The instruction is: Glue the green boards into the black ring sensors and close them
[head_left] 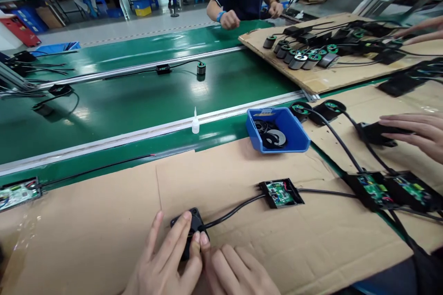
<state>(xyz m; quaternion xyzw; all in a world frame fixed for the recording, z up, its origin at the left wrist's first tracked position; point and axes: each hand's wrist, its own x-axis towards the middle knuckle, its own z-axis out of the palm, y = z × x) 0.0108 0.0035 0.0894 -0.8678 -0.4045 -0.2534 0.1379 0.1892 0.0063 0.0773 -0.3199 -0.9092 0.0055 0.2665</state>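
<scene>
A small black square plastic housing (195, 222) lies on the cardboard in front of me, partly hidden by my fingers. My left hand (166, 258) grips it, two fingers across its top and the thumb at its near edge. From the right, my right hand (238, 269) is curled, with a fingertip pressed against the same housing beside the left thumb. A black cable (235, 209) runs from the housing to an open black case with a green circuit board (282, 192), which lies flat on the cardboard.
A blue bin (290, 131) holds black and grey rings. Behind it, a small white dropper bottle (195, 122) stands by the green conveyor belt (131, 101). Several motors (298, 61) sit on a raised board. A co-worker's hand (422, 131) touches a black part at right; another person stands across.
</scene>
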